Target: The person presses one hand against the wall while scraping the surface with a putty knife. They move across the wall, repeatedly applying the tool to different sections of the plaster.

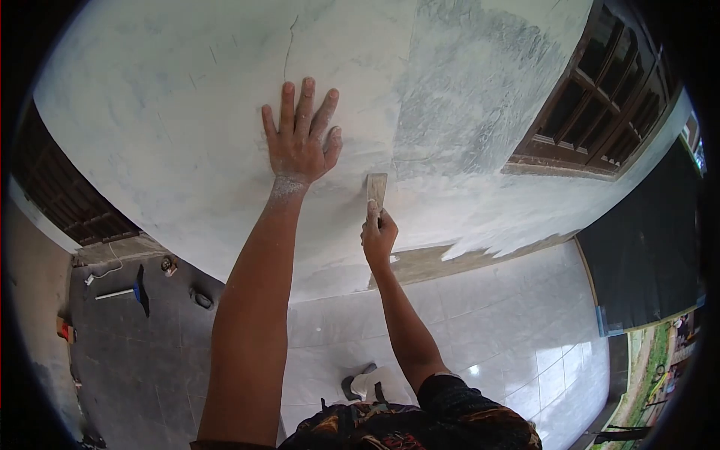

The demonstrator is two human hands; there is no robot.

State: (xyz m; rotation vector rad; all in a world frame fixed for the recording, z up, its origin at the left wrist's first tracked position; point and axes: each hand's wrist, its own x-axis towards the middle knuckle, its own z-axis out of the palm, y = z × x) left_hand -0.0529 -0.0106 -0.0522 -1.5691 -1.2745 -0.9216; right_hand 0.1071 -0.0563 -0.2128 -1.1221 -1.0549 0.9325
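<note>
My left hand is pressed flat against the pale plastered wall, fingers spread and pointing up, dusted with white at the wrist. To its right and a little lower, my right hand grips the handle of a putty knife. The flat blade points up and lies against the wall. Right of the blade the wall has a greyer, rougher patch.
A dark wooden window frame sits at the upper right, another dark frame at the left. Below is a tiled floor, with a blue-headed tool and small items on the darker left part. A black sheet hangs at right.
</note>
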